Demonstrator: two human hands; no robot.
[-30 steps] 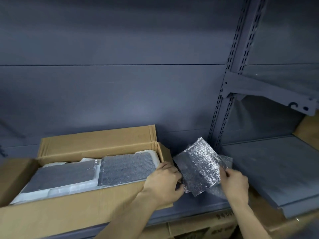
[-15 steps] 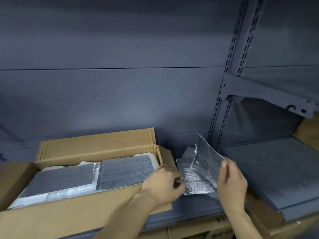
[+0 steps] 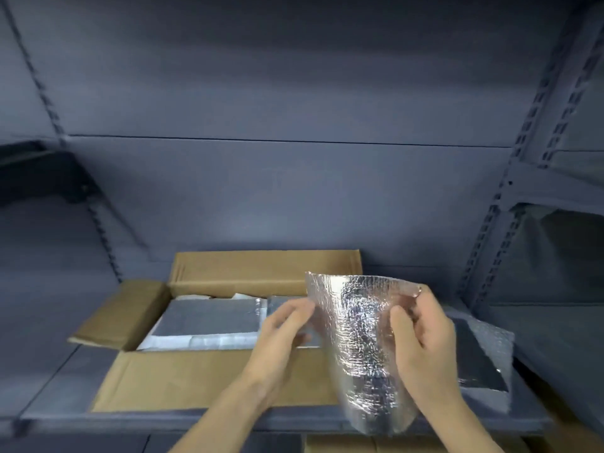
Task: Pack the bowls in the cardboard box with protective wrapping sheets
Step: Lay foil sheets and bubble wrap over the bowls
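**A shiny sheet held up by two hands**

The right hand [image 3: 421, 335] holds a silver wrapping sheet [image 3: 362, 348] up in the air, with its thumb and fingers curled round the sheet's top right edge. The left hand [image 3: 284, 335] touches the sheet's left edge; its fingers look mostly straight, but the picture is blurry, so the grip is hard to be sure of.

The sheet looks very light and soft. It bends and curls on its own, so it will flop if held by one corner. Holding two edges, one in each hand, should keep it flat. It looks crinkly and may be a bit slippery.

The cardboard box [image 3: 212, 380] sits open on the shelf [image 3: 58, 397], just left of the sheet. Flat silver sheets [image 3: 209, 317] lie inside it. No bowls can be seen. More wrapping [image 3: 483, 358] lies on the shelf to the right.

There is no writing to read anywhere.
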